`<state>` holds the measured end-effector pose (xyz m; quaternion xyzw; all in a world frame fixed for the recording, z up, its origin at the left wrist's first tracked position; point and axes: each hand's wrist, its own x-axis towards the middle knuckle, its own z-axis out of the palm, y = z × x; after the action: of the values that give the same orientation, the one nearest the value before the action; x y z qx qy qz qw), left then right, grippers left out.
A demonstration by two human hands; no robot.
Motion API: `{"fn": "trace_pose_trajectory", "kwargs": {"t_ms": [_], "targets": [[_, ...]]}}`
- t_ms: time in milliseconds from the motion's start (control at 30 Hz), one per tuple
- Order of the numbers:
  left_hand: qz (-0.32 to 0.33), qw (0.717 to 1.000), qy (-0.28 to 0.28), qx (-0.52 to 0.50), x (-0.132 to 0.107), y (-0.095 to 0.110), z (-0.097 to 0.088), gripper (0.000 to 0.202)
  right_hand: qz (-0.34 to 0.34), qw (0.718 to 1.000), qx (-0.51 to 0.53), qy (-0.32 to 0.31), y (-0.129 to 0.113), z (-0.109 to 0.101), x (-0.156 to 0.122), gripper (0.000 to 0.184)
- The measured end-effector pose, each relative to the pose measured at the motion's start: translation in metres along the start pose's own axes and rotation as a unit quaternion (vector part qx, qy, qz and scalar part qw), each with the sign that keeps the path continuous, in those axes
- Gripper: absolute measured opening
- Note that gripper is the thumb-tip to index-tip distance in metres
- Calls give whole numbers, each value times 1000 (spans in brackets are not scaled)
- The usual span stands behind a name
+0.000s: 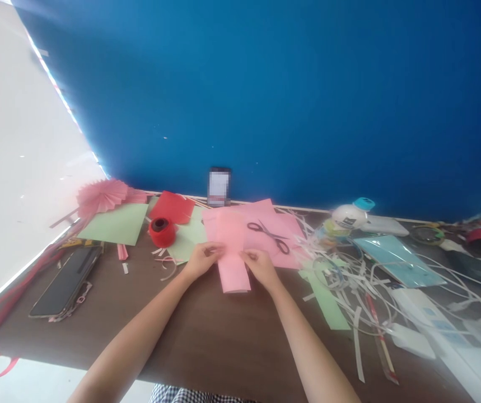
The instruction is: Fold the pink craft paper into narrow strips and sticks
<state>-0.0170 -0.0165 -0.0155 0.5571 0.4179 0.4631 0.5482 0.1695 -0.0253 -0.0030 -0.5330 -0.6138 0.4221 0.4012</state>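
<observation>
A folded strip of pink paper (234,271) lies upright in front of me, its near end slightly raised in a fold. My left hand (203,259) pinches its left edge, thumb and fingers together. On the opposite edge my right hand (261,266) is closed in a similar pinch. Beneath and behind the strip spread larger pink sheets (294,224). Black-handled scissors (270,237) rest on those sheets, just beyond my right hand. To the left of the strip are a red spool of ribbon (162,232), a red paper piece (173,207) and light green paper (188,235).
A phone (66,281) lies at left, near a pink pleated paper fan (102,196). Another phone (219,186) leans on the blue wall. Tangled white cables (385,280), a glue bottle (350,215), a power strip (431,316) and a blue packet (400,259) crowd the right.
</observation>
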Motion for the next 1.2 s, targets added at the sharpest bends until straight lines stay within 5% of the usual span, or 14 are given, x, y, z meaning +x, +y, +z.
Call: {"fn": "trace_pose_trajectory", "kwargs": {"t_ms": [200,467,700,1200], "targets": [[5,999,-41,5,-2,1,0,40,3,1000,5,22,-4,1,-1,35],[33,997,-1,64,-3,1,1,36,12,1000,21,-2,-3,1,-3,35],[31,996,-54,60,-6,3,2,31,0,1000,25,4,-4,1,-2,34],[6,997,-58,41,-9,5,5,40,-10,993,53,107,-8,0,-3,34]]}}
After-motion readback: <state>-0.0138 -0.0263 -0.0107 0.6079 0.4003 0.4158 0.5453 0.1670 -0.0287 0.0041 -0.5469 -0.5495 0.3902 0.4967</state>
